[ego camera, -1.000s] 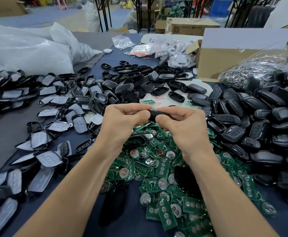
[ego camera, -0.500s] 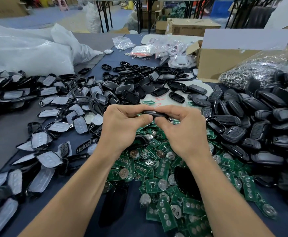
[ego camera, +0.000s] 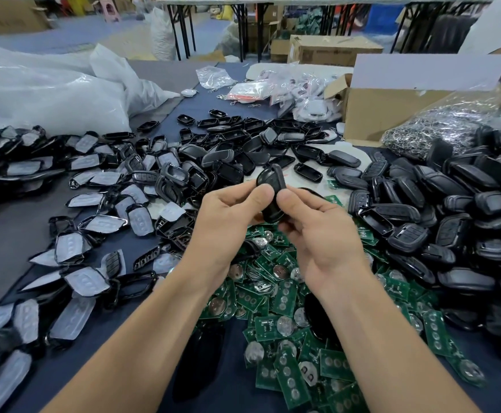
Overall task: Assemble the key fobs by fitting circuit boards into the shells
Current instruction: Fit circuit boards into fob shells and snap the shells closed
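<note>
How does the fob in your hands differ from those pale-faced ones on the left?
The black plastic key fob is held on end, pinched by the left hand and right hand; the black-rimmed shells with pale grey faces lie scattered on the dark table cover. The fob looks dark all over; the shells show light button pads. Both have black frames.

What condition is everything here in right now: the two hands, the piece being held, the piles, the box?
Left hand, pinching the key fob.
Right hand, pinching the same fob.
Key fob, held upright above the table; whether it is fully snapped shut cannot be told.
Circuit boards, bare, loose in a heap.
Shells at the back, lying open, many hollow side up.
Cardboard box, flaps open.
</note>
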`<state>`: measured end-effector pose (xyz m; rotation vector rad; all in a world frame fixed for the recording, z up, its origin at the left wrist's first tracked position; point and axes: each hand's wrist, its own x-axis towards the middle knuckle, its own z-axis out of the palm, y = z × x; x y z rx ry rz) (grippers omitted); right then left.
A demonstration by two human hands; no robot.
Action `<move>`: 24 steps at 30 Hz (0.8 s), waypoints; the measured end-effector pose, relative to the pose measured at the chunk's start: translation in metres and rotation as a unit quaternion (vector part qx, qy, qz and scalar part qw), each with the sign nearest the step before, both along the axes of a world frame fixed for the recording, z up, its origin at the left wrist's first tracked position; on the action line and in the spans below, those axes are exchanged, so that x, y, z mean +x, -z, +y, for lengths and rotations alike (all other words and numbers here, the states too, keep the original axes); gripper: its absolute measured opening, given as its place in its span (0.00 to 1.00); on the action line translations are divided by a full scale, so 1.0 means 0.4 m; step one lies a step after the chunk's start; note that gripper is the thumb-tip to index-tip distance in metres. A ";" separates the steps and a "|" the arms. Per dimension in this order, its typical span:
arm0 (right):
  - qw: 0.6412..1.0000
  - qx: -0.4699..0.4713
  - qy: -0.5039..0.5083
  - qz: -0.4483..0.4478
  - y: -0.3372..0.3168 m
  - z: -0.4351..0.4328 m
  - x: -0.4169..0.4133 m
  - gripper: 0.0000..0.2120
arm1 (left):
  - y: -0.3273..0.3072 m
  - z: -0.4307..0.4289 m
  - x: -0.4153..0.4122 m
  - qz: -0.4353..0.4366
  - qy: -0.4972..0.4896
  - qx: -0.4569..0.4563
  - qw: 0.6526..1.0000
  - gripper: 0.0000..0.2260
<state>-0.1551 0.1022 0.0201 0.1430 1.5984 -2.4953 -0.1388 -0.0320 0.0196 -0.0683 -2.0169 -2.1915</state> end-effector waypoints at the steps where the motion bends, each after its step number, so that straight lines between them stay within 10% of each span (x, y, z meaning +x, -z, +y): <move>1: 1.000 -0.015 -0.005 -0.009 -0.001 -0.003 0.003 0.05 | 0.001 0.007 0.000 -0.001 -0.015 0.014 1.000 0.09; 24: 0.998 0.038 -0.041 -0.023 -0.020 0.046 -0.019 0.06 | 0.006 -0.006 -0.014 -0.031 -0.124 0.007 0.992 0.14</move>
